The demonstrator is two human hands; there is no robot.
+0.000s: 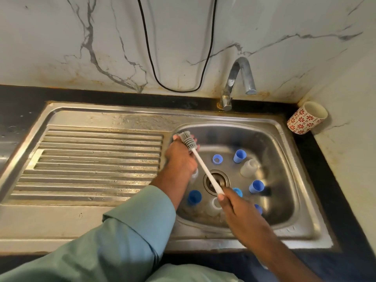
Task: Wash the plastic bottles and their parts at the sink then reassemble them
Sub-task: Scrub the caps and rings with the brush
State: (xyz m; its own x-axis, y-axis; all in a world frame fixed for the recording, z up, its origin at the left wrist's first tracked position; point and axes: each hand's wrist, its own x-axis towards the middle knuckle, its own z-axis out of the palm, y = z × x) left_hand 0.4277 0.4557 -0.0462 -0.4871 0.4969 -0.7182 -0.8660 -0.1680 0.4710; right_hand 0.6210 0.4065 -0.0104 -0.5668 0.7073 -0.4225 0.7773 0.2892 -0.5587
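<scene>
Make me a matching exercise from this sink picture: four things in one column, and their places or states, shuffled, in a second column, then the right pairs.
Things
1. white-handled grey bottle brush
2. curved chrome tap
3. red-flowered white cup
4. blue plastic bottle caps

Places or states
A. in the right corner of the black counter
B. scattered in the steel sink basin
C. held by both hands, left hand at the bristles, right hand on the handle
D. at the wall behind the basin, no water running

Pairs: 1-C, 2-D, 3-A, 4-B
</scene>
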